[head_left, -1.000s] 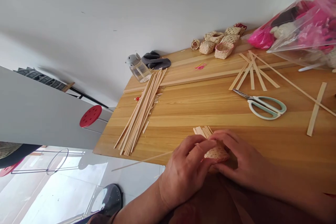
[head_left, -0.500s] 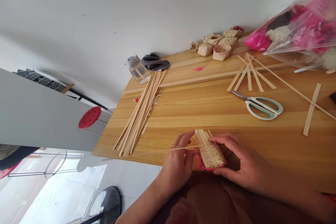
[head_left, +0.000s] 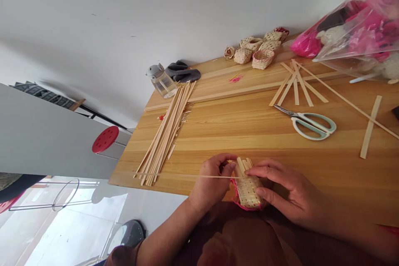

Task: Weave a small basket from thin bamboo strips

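Observation:
A small woven piece of pale flat strips, edged in pink, sits close to my body at the table's near edge. Loose strip ends stick out from its far end. My left hand is curled at its left side, thumb and forefinger pinching by the strip ends. One long thin strip runs leftward from the weave across that hand. On the right, my right hand grips the woven piece, forefinger pressing on the weave's upper part and thumb on its side. The palm sides of both hands are hidden.
Scissors and several short strips lie beyond my right hand. A bundle of long strips is at left, near a water jug. Small woven baskets and a plastic bag stand by the wall.
My left thumb and forefinger have moved to the strip ends. The woven piece has shifted slightly towards me, and the long thin strip lies straighter to the left.

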`<action>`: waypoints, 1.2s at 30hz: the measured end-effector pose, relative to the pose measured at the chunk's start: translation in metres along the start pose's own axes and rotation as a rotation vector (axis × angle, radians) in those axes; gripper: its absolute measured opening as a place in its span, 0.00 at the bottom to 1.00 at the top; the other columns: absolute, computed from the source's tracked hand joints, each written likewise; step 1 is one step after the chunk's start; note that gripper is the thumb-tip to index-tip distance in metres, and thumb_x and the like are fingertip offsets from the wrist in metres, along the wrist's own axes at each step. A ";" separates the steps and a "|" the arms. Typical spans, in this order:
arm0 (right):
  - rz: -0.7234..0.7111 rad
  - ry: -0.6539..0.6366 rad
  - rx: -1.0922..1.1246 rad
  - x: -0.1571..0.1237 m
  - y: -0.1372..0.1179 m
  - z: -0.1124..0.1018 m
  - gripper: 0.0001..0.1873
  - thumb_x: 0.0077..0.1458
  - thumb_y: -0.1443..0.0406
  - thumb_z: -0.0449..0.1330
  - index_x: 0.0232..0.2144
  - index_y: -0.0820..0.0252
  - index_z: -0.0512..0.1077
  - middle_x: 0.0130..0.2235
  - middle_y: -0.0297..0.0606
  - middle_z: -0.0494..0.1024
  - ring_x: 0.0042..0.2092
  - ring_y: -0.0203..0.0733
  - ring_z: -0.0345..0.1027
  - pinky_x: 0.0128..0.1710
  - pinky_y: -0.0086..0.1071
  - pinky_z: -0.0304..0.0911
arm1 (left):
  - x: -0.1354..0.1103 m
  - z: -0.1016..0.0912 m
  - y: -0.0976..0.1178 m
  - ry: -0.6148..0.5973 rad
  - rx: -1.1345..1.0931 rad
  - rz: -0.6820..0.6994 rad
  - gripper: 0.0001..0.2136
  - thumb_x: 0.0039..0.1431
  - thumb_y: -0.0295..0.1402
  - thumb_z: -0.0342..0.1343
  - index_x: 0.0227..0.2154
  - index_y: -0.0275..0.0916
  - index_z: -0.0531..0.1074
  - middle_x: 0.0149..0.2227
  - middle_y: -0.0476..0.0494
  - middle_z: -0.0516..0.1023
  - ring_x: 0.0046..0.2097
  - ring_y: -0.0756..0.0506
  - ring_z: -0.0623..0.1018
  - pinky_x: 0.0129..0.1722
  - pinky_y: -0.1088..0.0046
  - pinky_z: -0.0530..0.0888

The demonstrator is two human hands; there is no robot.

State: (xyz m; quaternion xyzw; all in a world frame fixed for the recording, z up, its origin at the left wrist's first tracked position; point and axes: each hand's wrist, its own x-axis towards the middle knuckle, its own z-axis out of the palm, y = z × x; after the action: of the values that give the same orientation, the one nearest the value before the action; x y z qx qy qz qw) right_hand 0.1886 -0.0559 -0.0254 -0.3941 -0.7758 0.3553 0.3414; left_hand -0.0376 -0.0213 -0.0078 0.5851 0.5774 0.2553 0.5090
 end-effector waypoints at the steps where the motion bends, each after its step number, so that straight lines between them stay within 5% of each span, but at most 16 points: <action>1: -0.006 0.003 0.000 0.000 0.000 0.000 0.17 0.66 0.65 0.58 0.56 0.48 0.70 0.50 0.42 0.75 0.50 0.47 0.73 0.49 0.41 0.71 | 0.001 0.001 0.002 -0.020 -0.032 -0.020 0.16 0.65 0.36 0.53 0.52 0.39 0.78 0.31 0.46 0.75 0.26 0.50 0.73 0.21 0.77 0.73; 6: 0.004 -0.006 0.017 0.001 -0.001 -0.002 0.14 0.65 0.66 0.59 0.52 0.47 0.71 0.48 0.39 0.75 0.46 0.45 0.75 0.44 0.39 0.72 | 0.002 0.001 0.009 -0.065 -0.114 0.024 0.15 0.65 0.34 0.54 0.51 0.39 0.78 0.25 0.50 0.72 0.24 0.52 0.73 0.24 0.78 0.74; 11: 0.018 -0.032 0.024 0.003 -0.002 -0.001 0.14 0.66 0.66 0.58 0.52 0.47 0.70 0.48 0.38 0.75 0.46 0.45 0.74 0.45 0.39 0.72 | 0.000 -0.004 0.009 0.025 -0.023 0.113 0.12 0.62 0.30 0.57 0.46 0.42 0.82 0.32 0.47 0.79 0.29 0.51 0.77 0.30 0.77 0.75; 16: 0.026 -0.047 0.007 0.004 -0.004 -0.003 0.14 0.64 0.66 0.60 0.51 0.48 0.72 0.48 0.38 0.76 0.47 0.45 0.73 0.46 0.40 0.71 | -0.004 -0.003 0.013 0.076 -0.020 0.066 0.12 0.61 0.31 0.58 0.45 0.42 0.81 0.33 0.46 0.80 0.30 0.50 0.78 0.33 0.74 0.78; 23: 0.035 -0.033 -0.052 0.026 -0.026 -0.008 0.03 0.61 0.66 0.62 0.38 0.54 0.75 0.40 0.38 0.76 0.43 0.45 0.72 0.44 0.41 0.69 | -0.005 -0.001 0.027 -0.003 -0.308 -0.053 0.09 0.56 0.30 0.62 0.39 0.34 0.75 0.27 0.50 0.75 0.26 0.53 0.74 0.27 0.78 0.75; 28: 0.096 -0.065 -0.083 0.037 -0.037 -0.002 0.05 0.58 0.70 0.60 0.30 0.55 0.71 0.33 0.35 0.75 0.35 0.41 0.70 0.35 0.35 0.65 | -0.003 -0.002 0.023 -0.029 -0.433 -0.104 0.13 0.53 0.35 0.67 0.37 0.33 0.73 0.26 0.50 0.75 0.26 0.53 0.75 0.27 0.79 0.74; 36: 0.126 0.054 -0.173 0.031 -0.027 0.012 0.10 0.59 0.67 0.58 0.27 0.54 0.62 0.27 0.32 0.70 0.28 0.39 0.65 0.29 0.33 0.59 | 0.001 -0.002 0.016 -0.116 -0.560 -0.141 0.23 0.48 0.45 0.72 0.37 0.35 0.70 0.25 0.52 0.74 0.24 0.53 0.74 0.26 0.78 0.75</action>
State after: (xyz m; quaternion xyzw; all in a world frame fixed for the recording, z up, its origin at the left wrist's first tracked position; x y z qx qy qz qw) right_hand 0.1546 -0.0442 -0.0021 -0.4795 -0.7678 0.2972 0.3038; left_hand -0.0324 -0.0168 0.0070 0.3937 0.4937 0.3347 0.6994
